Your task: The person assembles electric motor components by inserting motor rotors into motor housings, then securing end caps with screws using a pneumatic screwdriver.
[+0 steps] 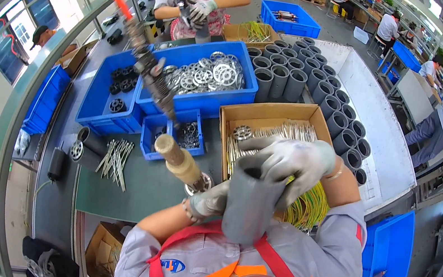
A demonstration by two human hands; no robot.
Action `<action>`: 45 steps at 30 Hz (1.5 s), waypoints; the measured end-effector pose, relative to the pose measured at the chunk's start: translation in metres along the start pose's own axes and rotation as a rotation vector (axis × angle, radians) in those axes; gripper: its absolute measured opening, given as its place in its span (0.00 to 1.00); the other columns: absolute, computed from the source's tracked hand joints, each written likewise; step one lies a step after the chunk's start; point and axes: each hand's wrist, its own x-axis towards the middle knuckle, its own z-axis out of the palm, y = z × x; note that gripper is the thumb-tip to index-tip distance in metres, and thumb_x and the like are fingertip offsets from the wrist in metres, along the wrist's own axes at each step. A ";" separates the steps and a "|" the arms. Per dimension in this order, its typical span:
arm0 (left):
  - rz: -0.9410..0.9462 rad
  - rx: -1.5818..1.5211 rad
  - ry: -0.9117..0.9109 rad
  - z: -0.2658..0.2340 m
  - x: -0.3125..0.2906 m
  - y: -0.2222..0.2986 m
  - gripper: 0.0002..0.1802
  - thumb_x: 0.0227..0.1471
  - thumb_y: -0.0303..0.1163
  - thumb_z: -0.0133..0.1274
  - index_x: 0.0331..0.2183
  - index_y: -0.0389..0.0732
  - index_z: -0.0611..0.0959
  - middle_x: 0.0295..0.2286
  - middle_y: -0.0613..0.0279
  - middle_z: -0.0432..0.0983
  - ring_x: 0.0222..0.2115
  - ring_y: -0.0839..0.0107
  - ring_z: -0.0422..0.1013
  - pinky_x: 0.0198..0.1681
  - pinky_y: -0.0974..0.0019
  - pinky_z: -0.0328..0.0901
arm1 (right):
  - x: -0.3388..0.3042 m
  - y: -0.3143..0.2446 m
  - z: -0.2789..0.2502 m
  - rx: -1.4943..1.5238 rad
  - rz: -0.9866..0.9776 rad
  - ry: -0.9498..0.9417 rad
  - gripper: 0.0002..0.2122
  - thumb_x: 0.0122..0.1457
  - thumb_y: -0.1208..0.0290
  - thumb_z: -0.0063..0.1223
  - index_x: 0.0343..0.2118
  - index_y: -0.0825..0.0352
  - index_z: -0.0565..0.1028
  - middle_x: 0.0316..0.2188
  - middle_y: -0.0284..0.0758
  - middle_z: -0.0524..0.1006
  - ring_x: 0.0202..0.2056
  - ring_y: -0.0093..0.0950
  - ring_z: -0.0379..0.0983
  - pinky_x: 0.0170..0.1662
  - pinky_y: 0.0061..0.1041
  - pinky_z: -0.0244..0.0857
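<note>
A dark grey open-topped cylinder (pixel 251 208) stands nearly upright close to my chest, held between both gloved hands. My right hand (pixel 300 164) curls over its rim and right side, fingertips at the opening. Against its lower left side presses my left hand (pixel 209 200), fingers mostly hidden behind the cylinder and beside a round metal end plate (pixel 200 185). Just behind the plate, a cream-coloured post (pixel 181 162) rises from the green bench. Above it hangs a pneumatic screwdriver (pixel 151 72) on an orange hose. The cylinder's interior is mostly dark.
Long metal rods fill a cardboard box (pixel 323 119) ahead; yellow-green wires (pixel 311 208) lie beside my right arm. Blue bins hold metal discs (pixel 208 74), black parts (pixel 122 80) and small fasteners (pixel 191 134). Several grey cylinders (pixel 292 75) stand in a white tray. A co-worker (pixel 204 0) works opposite.
</note>
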 end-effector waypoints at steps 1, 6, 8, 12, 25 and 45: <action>-0.001 -0.004 0.007 0.002 -0.007 0.000 0.62 0.37 0.63 0.66 0.63 0.39 0.57 0.58 0.51 0.61 0.59 0.58 0.60 0.62 0.56 0.55 | 0.015 0.000 0.008 0.042 0.001 -0.085 0.19 0.48 0.54 0.66 0.29 0.69 0.77 0.37 0.46 0.77 0.50 0.52 0.69 0.55 0.49 0.60; 0.232 -0.002 -0.039 0.022 -0.037 0.027 0.60 0.33 0.59 0.70 0.61 0.41 0.61 0.55 0.50 0.64 0.57 0.57 0.62 0.60 0.53 0.58 | 0.047 0.013 0.024 0.090 -0.072 -0.117 0.20 0.49 0.51 0.67 0.31 0.67 0.79 0.33 0.40 0.79 0.47 0.43 0.73 0.60 0.56 0.51; 0.328 0.001 -0.048 0.042 -0.055 0.045 0.59 0.31 0.58 0.71 0.60 0.41 0.62 0.54 0.50 0.65 0.56 0.57 0.63 0.60 0.52 0.59 | 0.044 0.027 0.031 0.656 0.165 0.540 0.24 0.48 0.54 0.68 0.42 0.69 0.77 0.42 0.42 0.78 0.51 0.37 0.72 0.60 0.47 0.55; 0.650 0.005 0.188 0.054 -0.067 0.094 0.53 0.32 0.51 0.72 0.56 0.42 0.64 0.49 0.50 0.69 0.52 0.53 0.67 0.57 0.48 0.62 | 0.059 0.054 0.074 0.418 0.340 0.714 0.31 0.47 0.66 0.68 0.55 0.68 0.68 0.51 0.45 0.73 0.56 0.36 0.68 0.60 0.37 0.59; 0.573 0.737 0.488 -0.043 -0.077 0.116 0.51 0.26 0.31 0.69 0.56 0.40 0.66 0.50 0.55 0.69 0.51 0.61 0.68 0.55 0.56 0.65 | 0.073 0.032 0.061 0.136 0.570 0.623 0.27 0.50 0.63 0.62 0.51 0.73 0.71 0.45 0.48 0.76 0.48 0.41 0.74 0.52 0.35 0.67; 0.082 0.788 0.521 -0.100 -0.078 -0.018 0.59 0.27 0.43 0.74 0.58 0.35 0.61 0.54 0.46 0.66 0.54 0.54 0.66 0.60 0.56 0.58 | 0.127 0.035 0.016 0.110 0.451 0.595 0.17 0.53 0.71 0.58 0.45 0.69 0.72 0.33 0.38 0.79 0.34 0.29 0.78 0.41 0.29 0.72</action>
